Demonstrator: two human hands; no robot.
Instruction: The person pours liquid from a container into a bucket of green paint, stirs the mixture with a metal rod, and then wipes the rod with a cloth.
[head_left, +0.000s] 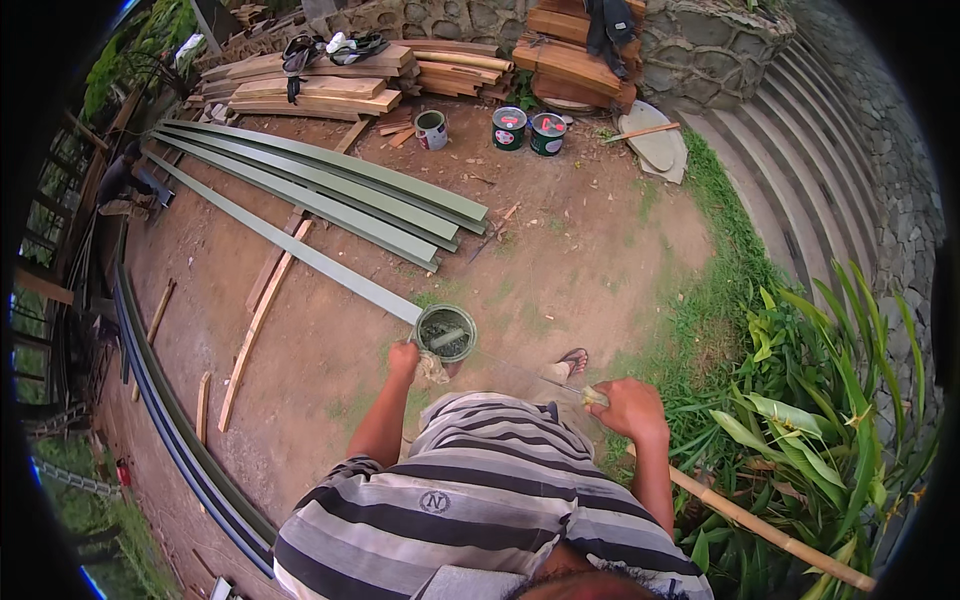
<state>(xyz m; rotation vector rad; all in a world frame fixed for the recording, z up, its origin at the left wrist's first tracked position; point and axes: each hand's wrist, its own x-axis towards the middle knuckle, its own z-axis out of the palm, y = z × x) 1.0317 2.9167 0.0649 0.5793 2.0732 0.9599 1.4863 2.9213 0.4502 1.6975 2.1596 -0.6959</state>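
Bare packed dirt — left hand [404,358] grips a round paint can [445,332], right hand [628,408] clasps a thin stick [530,375].

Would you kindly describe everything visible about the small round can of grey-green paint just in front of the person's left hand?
The small round can of grey-green paint is open and upright on the bare brown dirt ground. It looks like metal with a pale rim, and a pale stick or brush handle lies inside it. The left hand, gripping a rag, is beside its lower edge. The near end of a long grey-green painted plank lies beside it.
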